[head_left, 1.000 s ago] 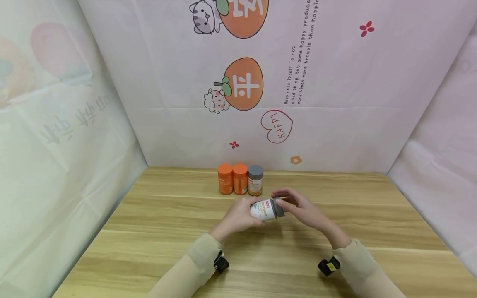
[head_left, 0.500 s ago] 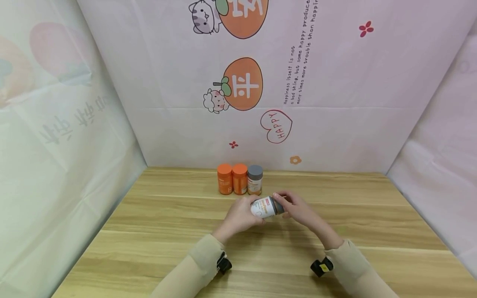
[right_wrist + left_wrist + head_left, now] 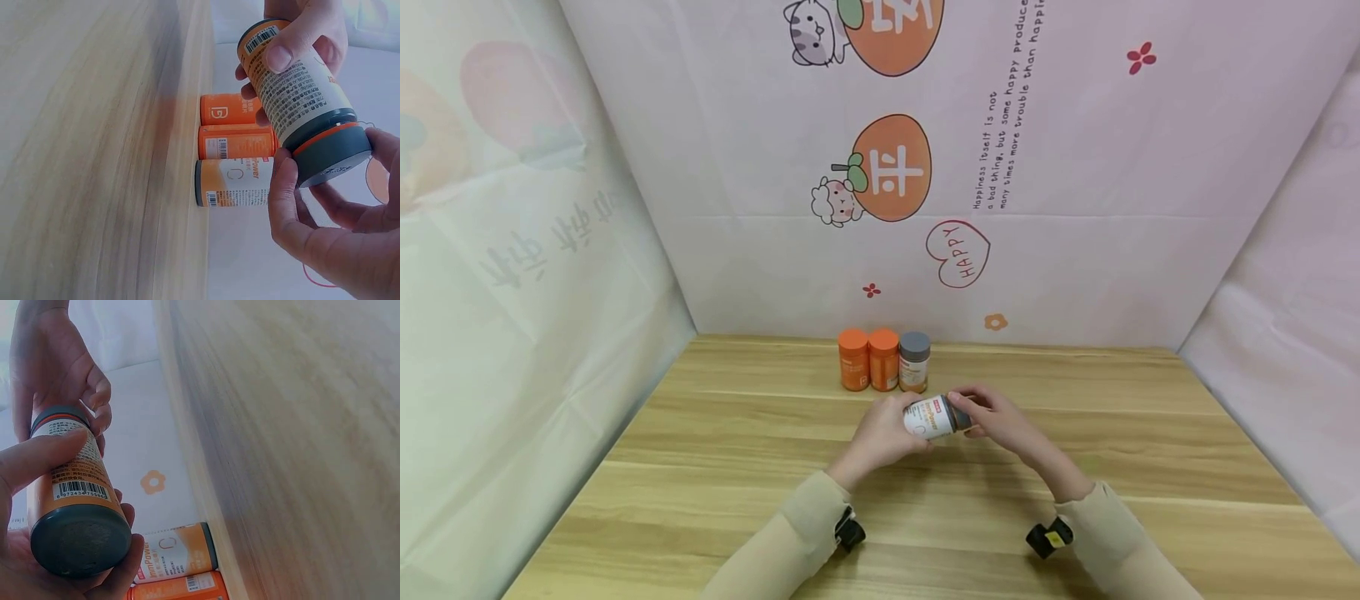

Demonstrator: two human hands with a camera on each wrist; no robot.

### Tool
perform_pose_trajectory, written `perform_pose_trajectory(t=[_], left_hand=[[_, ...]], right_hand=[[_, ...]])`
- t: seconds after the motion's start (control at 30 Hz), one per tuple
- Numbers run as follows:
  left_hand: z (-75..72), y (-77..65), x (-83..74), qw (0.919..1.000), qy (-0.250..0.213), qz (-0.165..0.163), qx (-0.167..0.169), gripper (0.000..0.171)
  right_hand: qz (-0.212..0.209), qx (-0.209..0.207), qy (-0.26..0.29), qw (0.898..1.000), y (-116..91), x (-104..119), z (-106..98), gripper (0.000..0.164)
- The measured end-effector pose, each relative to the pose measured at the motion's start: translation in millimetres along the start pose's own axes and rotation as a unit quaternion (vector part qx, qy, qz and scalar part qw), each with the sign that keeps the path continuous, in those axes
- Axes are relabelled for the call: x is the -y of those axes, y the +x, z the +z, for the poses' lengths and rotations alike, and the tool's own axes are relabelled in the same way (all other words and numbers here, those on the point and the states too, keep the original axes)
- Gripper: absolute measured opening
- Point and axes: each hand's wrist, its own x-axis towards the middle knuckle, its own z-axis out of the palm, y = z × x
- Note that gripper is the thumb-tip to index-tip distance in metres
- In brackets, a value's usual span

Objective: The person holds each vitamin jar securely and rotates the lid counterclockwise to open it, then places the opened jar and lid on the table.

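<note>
A second ago, your right hand (image 3: 1000,423) had its fingers more spread out near the lid. Now those fingers have come in close and hold the dark gray lid (image 3: 337,156) from opposite sides. Since half a second ago, your hands have hardly moved at all. The three jars at the back have stayed where they were.

Your left hand (image 3: 882,432) is wrapped around the white and orange jar (image 3: 928,418). In the left wrist view, your thumb lies across the label, above the barcode, and your other fingers curl around behind. So both your hands are gripping: the left one has the jar's body, and the right one has its lid.

The jar is up off the wooden surface (image 3: 760,492), in front of the three other jars. It is tipped over sideways, with its lid end toward your right hand. A thin orange ring (image 3: 326,136) shows just under the lid.

Behind it, close to the back wall (image 3: 1075,275), stand a left orange jar (image 3: 854,371), a middle orange jar (image 3: 883,369) and a gray-topped jar (image 3: 914,372). They are upright in a row, side by side.
</note>
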Motion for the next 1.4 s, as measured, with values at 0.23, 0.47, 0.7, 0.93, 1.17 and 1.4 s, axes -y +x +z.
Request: perform_pose_trajectory(t=[0.23, 0.47, 0.7, 0.93, 1.17, 1.4], left_hand=[[0.0, -0.6, -1.1, 0.9998, -0.016, -0.009, 0.002, 0.061], [0.5, -0.4, -0.5, 0.9995, -0.030, -0.009, 0.005, 0.060], [1.9, 0.3, 2.3, 0.9991, -0.038, -0.015, 0.011, 0.061], [2.1, -0.2, 2.7, 0.9988, -0.043, -0.019, 0.015, 0.062], [2.1, 0.0, 2.0, 0.9986, -0.048, -0.018, 0.016, 0.062], [2.8, -0.3, 1.9, 0.9985, -0.052, -0.009, 0.016, 0.060]], right_hand=[[0.004, 0.002, -0.015, 1.000, -0.4, -2.5, -2.6, 0.057], [-0.015, 0.009, -0.013, 1.000, -1.9, -5.8, -6.3, 0.055], [-0.058, 0.034, -0.007, 0.998, -3.7, -8.9, -10.1, 0.051], [-0.090, 0.044, 0.005, 0.995, -5.9, -9.8, -12.4, 0.047], [-0.117, 0.053, 0.004, 0.992, -7.6, -11.6, -15.3, 0.045], [-0.152, 0.070, 0.015, 0.986, -7.4, -12.7, -18.7, 0.048]])
